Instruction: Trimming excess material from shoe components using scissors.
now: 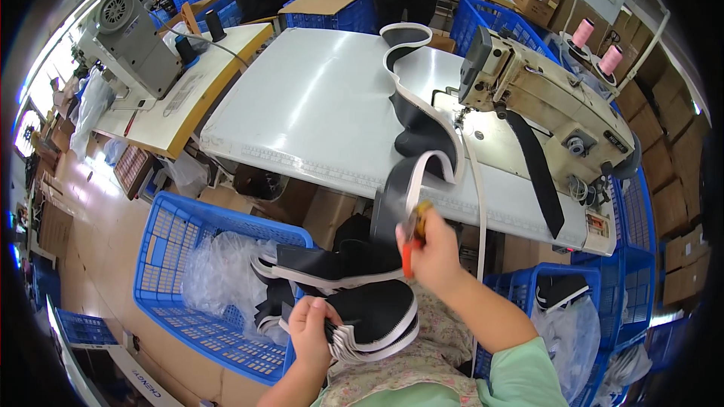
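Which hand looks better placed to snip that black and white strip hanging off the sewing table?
Probably the right hand: it holds the orange-handled snips right at the strip. The left hand is lower, gripping a stack of black pieces.

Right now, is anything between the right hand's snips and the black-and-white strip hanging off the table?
Nothing visible. The right hand holds the snips right at the strip, no gap showing. The left hand grips the stack lower down, clear of it.
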`<state>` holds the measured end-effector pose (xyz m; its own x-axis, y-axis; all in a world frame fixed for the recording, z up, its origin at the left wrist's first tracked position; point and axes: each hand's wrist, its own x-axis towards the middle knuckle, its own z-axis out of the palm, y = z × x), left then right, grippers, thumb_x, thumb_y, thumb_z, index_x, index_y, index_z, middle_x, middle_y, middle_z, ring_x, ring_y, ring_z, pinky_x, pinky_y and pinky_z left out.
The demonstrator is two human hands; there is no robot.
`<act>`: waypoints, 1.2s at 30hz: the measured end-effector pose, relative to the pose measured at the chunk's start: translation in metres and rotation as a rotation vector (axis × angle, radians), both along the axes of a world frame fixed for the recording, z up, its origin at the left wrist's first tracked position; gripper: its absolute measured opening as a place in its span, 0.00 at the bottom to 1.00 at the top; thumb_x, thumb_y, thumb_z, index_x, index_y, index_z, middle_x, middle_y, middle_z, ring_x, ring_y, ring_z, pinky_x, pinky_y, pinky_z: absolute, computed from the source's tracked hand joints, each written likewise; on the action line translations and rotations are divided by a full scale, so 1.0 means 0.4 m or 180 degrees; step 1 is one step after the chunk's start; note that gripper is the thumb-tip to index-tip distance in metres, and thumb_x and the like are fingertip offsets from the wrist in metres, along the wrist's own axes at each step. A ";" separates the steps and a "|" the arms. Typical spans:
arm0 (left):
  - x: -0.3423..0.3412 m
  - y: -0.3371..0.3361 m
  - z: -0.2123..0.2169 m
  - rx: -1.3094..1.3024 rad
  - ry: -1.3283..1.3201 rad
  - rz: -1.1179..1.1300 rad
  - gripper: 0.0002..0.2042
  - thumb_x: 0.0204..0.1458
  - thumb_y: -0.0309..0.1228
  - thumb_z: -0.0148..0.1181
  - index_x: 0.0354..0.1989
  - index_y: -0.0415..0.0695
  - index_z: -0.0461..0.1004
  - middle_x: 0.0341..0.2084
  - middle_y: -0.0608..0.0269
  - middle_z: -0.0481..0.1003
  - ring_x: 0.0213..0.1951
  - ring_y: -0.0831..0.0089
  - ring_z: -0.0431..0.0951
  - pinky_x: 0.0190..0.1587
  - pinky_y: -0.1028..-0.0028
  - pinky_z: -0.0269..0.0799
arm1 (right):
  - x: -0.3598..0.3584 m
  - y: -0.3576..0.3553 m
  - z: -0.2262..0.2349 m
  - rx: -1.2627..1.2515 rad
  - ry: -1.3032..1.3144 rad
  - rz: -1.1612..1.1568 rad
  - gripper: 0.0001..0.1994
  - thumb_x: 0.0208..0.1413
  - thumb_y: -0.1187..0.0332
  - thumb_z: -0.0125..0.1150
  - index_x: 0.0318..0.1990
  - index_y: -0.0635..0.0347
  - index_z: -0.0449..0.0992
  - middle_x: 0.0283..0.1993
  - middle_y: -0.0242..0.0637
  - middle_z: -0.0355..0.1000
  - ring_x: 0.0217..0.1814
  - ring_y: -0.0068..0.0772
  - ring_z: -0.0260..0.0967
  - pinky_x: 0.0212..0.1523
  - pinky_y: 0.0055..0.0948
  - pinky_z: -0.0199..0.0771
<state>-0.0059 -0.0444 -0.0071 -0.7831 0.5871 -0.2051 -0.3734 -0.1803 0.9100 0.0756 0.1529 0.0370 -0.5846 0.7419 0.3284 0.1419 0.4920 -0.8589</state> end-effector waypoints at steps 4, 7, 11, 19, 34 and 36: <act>0.030 -0.010 0.012 -0.0161 0.0187 -0.0508 0.12 0.56 0.31 0.46 0.21 0.41 0.61 0.13 0.58 0.66 0.16 0.73 0.66 0.20 0.77 0.62 | -0.047 0.076 -0.025 -0.0285 0.0819 -0.0077 0.09 0.49 0.75 0.58 0.34 0.62 0.63 0.22 0.34 0.65 0.22 0.20 0.62 0.25 0.22 0.63; 0.018 -0.008 0.006 -0.0122 0.0128 -0.0470 0.13 0.55 0.32 0.47 0.21 0.40 0.61 0.13 0.58 0.66 0.16 0.74 0.66 0.21 0.77 0.62 | -0.029 0.056 -0.042 0.0769 0.0049 0.0593 0.10 0.41 0.80 0.59 0.33 0.62 0.66 0.23 0.39 0.68 0.23 0.33 0.69 0.24 0.28 0.66; -0.016 0.025 0.026 -0.0135 0.0095 -0.0452 0.14 0.56 0.30 0.47 0.19 0.39 0.63 0.16 0.62 0.67 0.20 0.78 0.66 0.25 0.78 0.61 | 0.035 -0.022 -0.098 0.1485 -0.0268 0.1427 0.11 0.33 0.70 0.63 0.23 0.60 0.66 0.22 0.40 0.63 0.23 0.45 0.64 0.23 0.38 0.63; -0.031 0.121 -0.001 -0.0449 0.0150 -0.0839 0.13 0.52 0.32 0.57 0.19 0.39 0.68 0.18 0.67 0.68 0.24 0.81 0.65 0.30 0.81 0.60 | 0.106 -0.137 -0.132 0.1335 -0.0045 0.1591 0.09 0.30 0.71 0.64 0.24 0.54 0.72 0.22 0.35 0.67 0.23 0.40 0.66 0.24 0.34 0.65; -0.043 0.146 0.013 -0.0772 -0.0113 -0.1601 0.09 0.52 0.32 0.55 0.27 0.38 0.69 0.23 0.68 0.69 0.27 0.82 0.66 0.33 0.81 0.63 | 0.157 -0.128 -0.098 0.0247 -0.0814 0.2113 0.13 0.32 0.70 0.65 0.29 0.56 0.71 0.28 0.37 0.68 0.28 0.41 0.68 0.26 0.34 0.66; -0.046 0.138 0.017 -0.0796 -0.0172 -0.1599 0.08 0.52 0.31 0.55 0.27 0.39 0.68 0.22 0.69 0.68 0.26 0.82 0.65 0.32 0.81 0.62 | 0.211 -0.105 -0.040 -0.0248 -0.1010 0.1939 0.18 0.36 0.60 0.68 0.28 0.61 0.67 0.25 0.39 0.64 0.26 0.42 0.65 0.25 0.33 0.65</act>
<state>-0.0242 0.0109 -0.0003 -0.4045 0.8135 -0.4178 -0.4049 0.2503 0.8794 0.1598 0.1111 0.0211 -0.9637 0.2651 0.0317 0.1099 0.5024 -0.8576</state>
